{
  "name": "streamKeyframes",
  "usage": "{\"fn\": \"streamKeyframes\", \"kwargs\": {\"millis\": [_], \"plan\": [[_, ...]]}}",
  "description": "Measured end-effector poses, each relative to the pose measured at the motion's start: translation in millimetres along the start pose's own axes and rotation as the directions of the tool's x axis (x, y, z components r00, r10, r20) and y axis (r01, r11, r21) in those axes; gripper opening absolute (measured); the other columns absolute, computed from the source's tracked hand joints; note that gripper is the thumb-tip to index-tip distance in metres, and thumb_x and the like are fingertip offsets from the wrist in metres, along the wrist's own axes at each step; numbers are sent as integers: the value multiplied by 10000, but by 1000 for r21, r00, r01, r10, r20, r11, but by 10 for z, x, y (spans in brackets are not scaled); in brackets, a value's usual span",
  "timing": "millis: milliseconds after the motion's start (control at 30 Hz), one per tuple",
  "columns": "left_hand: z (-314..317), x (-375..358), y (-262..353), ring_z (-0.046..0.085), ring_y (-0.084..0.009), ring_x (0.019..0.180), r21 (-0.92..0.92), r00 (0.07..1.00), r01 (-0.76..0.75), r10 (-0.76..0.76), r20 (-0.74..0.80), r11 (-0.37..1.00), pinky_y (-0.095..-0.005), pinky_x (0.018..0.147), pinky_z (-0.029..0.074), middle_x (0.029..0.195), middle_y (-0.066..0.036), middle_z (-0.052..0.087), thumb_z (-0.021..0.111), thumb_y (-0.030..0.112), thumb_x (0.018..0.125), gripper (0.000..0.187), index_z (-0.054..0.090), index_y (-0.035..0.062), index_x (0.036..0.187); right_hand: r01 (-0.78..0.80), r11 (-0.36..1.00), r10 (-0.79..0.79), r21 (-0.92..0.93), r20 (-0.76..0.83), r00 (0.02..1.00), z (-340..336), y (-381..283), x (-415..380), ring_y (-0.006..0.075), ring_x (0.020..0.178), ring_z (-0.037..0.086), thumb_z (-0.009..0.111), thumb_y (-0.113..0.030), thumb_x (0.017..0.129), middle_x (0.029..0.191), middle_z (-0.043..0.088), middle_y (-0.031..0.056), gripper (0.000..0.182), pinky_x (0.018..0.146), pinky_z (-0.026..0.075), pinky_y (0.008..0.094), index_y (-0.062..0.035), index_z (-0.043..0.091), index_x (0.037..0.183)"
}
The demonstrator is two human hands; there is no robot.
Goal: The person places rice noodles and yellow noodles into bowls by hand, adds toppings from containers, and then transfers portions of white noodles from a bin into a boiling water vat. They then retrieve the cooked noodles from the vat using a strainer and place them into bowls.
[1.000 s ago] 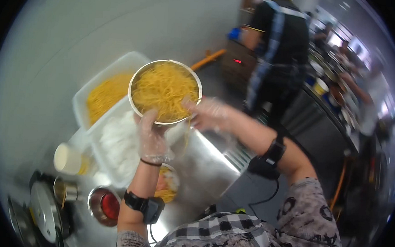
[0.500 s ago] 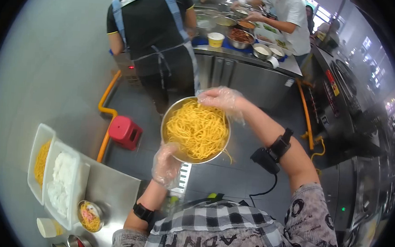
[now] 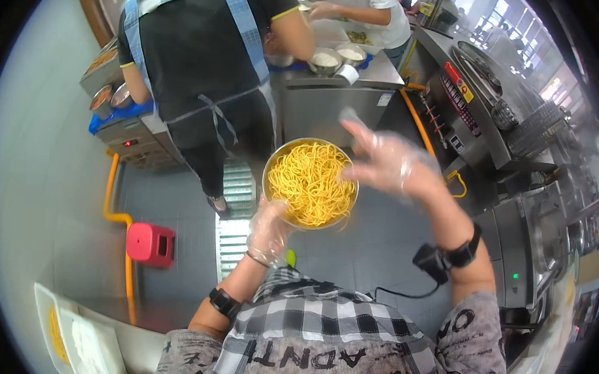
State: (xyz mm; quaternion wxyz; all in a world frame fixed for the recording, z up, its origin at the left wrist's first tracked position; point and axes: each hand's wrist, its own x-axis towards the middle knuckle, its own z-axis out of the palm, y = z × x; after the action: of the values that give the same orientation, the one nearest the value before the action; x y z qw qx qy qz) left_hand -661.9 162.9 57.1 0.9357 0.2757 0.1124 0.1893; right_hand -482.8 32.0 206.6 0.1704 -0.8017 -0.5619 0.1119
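A round metal bowl (image 3: 268,163) full of yellow noodles (image 3: 313,184) is held up in front of me, with a few strands hanging over its lower right rim. My left hand (image 3: 268,230), in a clear plastic glove, grips the bowl's lower left side, thumb over the rim. At the right of the bowl is my right hand (image 3: 390,162), also gloved, its fingers spread and somewhat blurred. Its lower finger reaches to the bowl's right rim; whether it touches cannot be made out.
A person in a black shirt and apron (image 3: 204,58) stands ahead on the left. Beyond is a steel counter (image 3: 331,113) with bowls, and another person's arm (image 3: 358,14). A red stool (image 3: 150,245) stands left. Cooking equipment (image 3: 482,109) lines the right; white tubs (image 3: 91,342) sit lower left.
My right hand has come off the bowl's upper rim and spread open to the right. The view has turned and moved forward, bringing the person in the apron nearer.
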Motion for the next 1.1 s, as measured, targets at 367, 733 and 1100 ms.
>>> {"fn": "streamKeyframes", "kwargs": {"millis": [367,733,1100], "plan": [[226,1312,64,445,-281,1126,20,997,62,-63,54,998,-432,896,434,1252,-128,392,491,31,774,634,188,103,1327,-480,782,544,398,-59,837,87,878,464,192,600,586,606,-184,745,633,581,94,608,607,480,320,-59,365,1289],[595,3161,-649,516,-318,1017,-80,978,203,-197,72,976,-445,749,502,1138,-131,489,538,114,767,410,412,62,1153,17,985,61,171,-440,896,-693,2235,325,307,936,567,592,-95,733,1051,576,156,415,807,459,357,-44,518,1138],[522,6266,-763,543,-290,788,103,795,-293,302,-526,951,-503,621,491,929,-128,528,531,48,727,379,438,90,1092,-725,525,833,446,-96,545,610,4176,-1945,109,580,544,565,-107,790,730,560,48,309,532,455,245,2,535,1078]]}}
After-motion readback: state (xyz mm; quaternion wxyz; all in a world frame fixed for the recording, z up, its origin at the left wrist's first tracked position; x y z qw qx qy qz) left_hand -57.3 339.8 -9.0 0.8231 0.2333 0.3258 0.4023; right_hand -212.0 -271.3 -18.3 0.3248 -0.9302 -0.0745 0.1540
